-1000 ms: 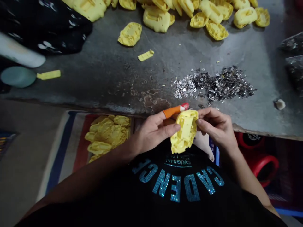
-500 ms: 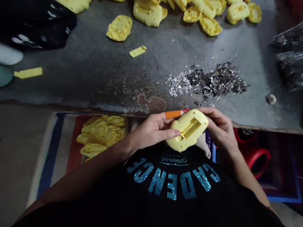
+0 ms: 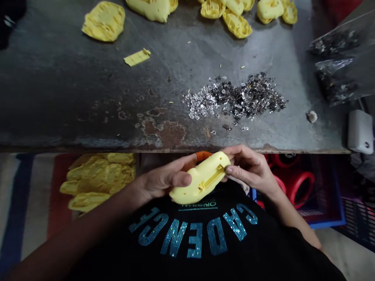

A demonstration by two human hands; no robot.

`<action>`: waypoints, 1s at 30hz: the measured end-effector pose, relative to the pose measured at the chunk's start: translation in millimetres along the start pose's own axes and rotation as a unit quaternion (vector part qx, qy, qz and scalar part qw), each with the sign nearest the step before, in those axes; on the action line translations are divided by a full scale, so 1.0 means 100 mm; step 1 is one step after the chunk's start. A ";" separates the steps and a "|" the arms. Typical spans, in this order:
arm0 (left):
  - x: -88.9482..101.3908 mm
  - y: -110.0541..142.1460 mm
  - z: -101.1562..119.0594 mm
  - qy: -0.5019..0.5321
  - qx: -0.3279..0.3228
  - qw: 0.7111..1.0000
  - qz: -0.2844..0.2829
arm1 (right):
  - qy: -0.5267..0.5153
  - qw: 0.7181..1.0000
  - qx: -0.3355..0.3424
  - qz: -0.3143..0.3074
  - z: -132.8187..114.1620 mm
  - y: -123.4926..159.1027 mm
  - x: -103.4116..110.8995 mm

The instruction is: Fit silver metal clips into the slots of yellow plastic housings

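Observation:
A yellow plastic shell (image 3: 195,185) with a long rectangular slot is held between my hands, just off the table's near edge and above my lap. My left hand (image 3: 170,175) grips its left end, thumb on the upper face; an orange covering shows on one finger. At the shell's right end, my right hand (image 3: 247,166) pinches it, the thumb by the end of the slot. Whether a small part sits under that thumb is hidden. Beyond the hands, a heap of small metal plates (image 3: 237,95) lies on the grey table (image 3: 73,97).
Yellow shell pieces (image 3: 104,21) and a flat yellow strip (image 3: 137,57) lie farther back. Plastic bags of metal bits (image 3: 336,78) and a white box (image 3: 360,130) are at right. Below, yellow shells (image 3: 99,177) fill a container at left; a blue crate (image 3: 328,224) holds red rings.
The shell has tilted, its slotted face turning away. My right thumb has come over onto the slot's end, and my left thumb has lifted back from the slot. The view has shifted right.

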State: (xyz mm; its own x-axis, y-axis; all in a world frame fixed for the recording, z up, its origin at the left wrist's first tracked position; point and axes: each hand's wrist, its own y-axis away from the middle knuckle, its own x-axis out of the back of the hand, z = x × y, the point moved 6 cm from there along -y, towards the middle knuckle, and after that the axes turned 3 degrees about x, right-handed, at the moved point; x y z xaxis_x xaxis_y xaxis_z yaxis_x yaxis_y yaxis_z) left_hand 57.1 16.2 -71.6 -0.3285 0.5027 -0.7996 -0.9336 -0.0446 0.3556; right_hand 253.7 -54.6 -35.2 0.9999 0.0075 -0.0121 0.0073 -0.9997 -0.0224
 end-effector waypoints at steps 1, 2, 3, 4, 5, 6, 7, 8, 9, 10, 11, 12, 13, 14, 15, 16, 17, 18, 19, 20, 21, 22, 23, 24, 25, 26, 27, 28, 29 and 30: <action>-0.03 0.00 -0.02 0.017 0.005 1.000 -0.016 | 0.058 0.998 0.027 0.017 -0.03 0.00 0.10; -0.04 0.01 -0.03 0.025 0.004 0.999 -0.022 | 0.139 0.987 0.054 0.054 -0.07 0.00 0.23; -0.05 0.02 -0.03 0.019 -0.006 1.000 -0.014 | 0.236 0.963 0.078 0.104 -0.09 0.00 0.37; -0.04 0.03 -0.02 0.007 -0.021 1.000 0.003 | 0.337 0.924 0.094 0.157 -0.11 -0.01 0.51; -0.04 0.04 0.00 -0.002 -0.038 0.999 0.025 | 0.427 0.877 0.098 0.197 -0.11 -0.04 0.61; -0.03 0.05 0.03 -0.006 -0.051 0.997 0.051 | 0.499 0.833 0.095 0.219 -0.08 -0.07 0.69; -0.02 0.06 0.05 -0.002 -0.057 0.995 0.077 | 0.549 0.801 0.090 0.223 -0.04 -0.12 0.73; -0.02 0.06 0.07 0.009 -0.054 0.993 0.106 | 0.578 0.781 0.087 0.219 0.01 -0.18 0.75; -0.02 0.05 0.08 0.023 -0.043 0.990 0.131 | 0.594 0.771 0.088 0.213 0.05 -0.22 0.76; -0.02 0.05 0.09 0.038 -0.032 0.987 0.152 | 0.600 0.767 0.093 0.209 0.07 -0.26 0.76; -0.02 0.04 0.10 0.048 -0.024 0.984 0.168 | 0.600 0.767 0.099 0.206 0.08 -0.27 0.75; -0.03 0.03 0.11 0.055 -0.022 0.982 0.177 | 0.595 0.771 0.108 0.202 0.07 -0.28 0.74; -0.04 0.02 0.12 0.060 -0.025 0.981 0.181 | 0.586 0.778 0.116 0.195 0.05 -0.27 0.73; -0.05 0.02 0.13 0.063 -0.031 0.980 0.184 | 0.575 0.786 0.125 0.188 0.00 -0.24 0.71; -0.06 0.01 0.13 0.067 -0.035 0.981 0.179 | 0.560 0.797 0.135 0.180 -0.05 -0.21 0.69; -0.08 0.00 0.12 0.072 -0.039 0.982 0.169 | 0.544 0.809 0.145 0.172 -0.12 -0.18 0.65; -0.11 0.00 0.11 0.077 -0.041 0.984 0.156 | 0.525 0.821 0.155 0.163 -0.20 -0.15 0.60; -0.13 0.00 0.10 0.083 -0.041 0.985 0.144 | 0.503 0.834 0.165 0.152 -0.28 -0.12 0.54; -0.16 0.00 0.08 0.088 -0.039 0.986 0.135 | 0.481 0.848 0.176 0.139 -0.35 -0.10 0.46; -0.19 0.01 0.07 0.094 -0.035 0.987 0.128 | 0.458 0.860 0.188 0.122 -0.43 -0.09 0.38; -0.22 0.02 0.06 0.101 -0.030 0.987 0.123 | 0.438 0.870 0.199 0.104 -0.49 -0.09 0.29; -0.26 0.03 0.06 0.109 -0.027 0.986 0.119 | 0.419 0.878 0.214 0.086 -0.54 -0.10 0.20; -0.29 0.04 0.06 0.117 -0.025 0.986 0.113 | 0.401 0.884 0.229 0.072 -0.59 -0.11 0.12; -0.33 0.05 0.06 0.122 -0.025 0.987 0.104 | 0.388 0.887 0.243 0.060 -0.63 -0.13 0.05; -0.37 0.05 0.07 0.124 -0.026 0.987 0.096 | 0.378 0.887 0.259 0.051 -0.67 -0.15 0.00; -0.39 0.05 0.08 0.121 -0.030 0.988 0.091 | 0.374 0.885 0.273 0.043 -0.69 -0.18 -0.04; -0.39 0.05 0.08 0.116 -0.035 0.988 0.091 | 0.376 0.881 0.285 0.036 -0.71 -0.20 -0.07; -0.37 0.05 0.08 0.112 -0.041 0.988 0.095 | 0.383 0.875 0.294 0.027 -0.73 -0.22 -0.09; -0.33 0.05 0.08 0.108 -0.051 0.988 0.103 | 0.395 0.867 0.303 0.018 -0.74 -0.24 -0.10; -0.29 0.05 0.07 0.100 -0.065 0.987 0.111 | 0.407 0.859 0.311 0.011 -0.75 -0.25 -0.11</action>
State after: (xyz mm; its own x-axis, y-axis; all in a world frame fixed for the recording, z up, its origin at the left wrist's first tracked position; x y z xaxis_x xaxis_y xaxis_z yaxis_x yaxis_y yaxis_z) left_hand 62.4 7.5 -43.5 -0.5362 0.2876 -0.7936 -0.8418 -0.2510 0.4778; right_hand 243.3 -30.9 40.4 0.6788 -0.2819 0.6781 0.2347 -0.7917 -0.5641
